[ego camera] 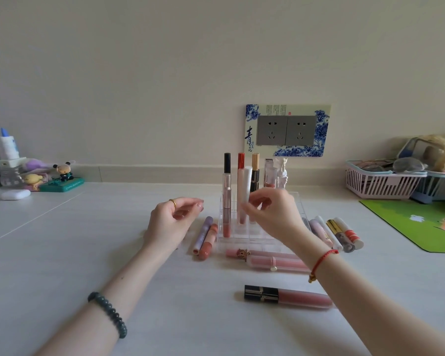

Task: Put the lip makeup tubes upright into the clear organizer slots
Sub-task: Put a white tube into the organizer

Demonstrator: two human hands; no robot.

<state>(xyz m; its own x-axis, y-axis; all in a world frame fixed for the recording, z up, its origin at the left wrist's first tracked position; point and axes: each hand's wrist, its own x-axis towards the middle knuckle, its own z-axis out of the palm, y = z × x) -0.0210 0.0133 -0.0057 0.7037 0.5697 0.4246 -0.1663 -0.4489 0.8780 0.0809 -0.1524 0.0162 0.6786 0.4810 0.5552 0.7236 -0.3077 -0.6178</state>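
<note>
The clear organizer (299,201) stands mid-table with several lip tubes upright in its back slots. My right hand (272,211) pinches a white-capped pink tube (246,186) that stands upright over a slot. My left hand (174,222) hovers to the organizer's left, fingers loosely curled, holding nothing. Two tubes (206,237) lie left of the organizer. Two pink tubes (270,259) lie in front of it. A black-capped pink tube (288,296) lies nearer me. Several more tubes (342,233) lie to the right.
A pink basket (380,183) with clutter sits at the back right beside a green mat (421,227). Figurines (62,176), bottles and a white earbud case (15,194) stand at the back left. A wall socket plate (287,131) is behind the organizer.
</note>
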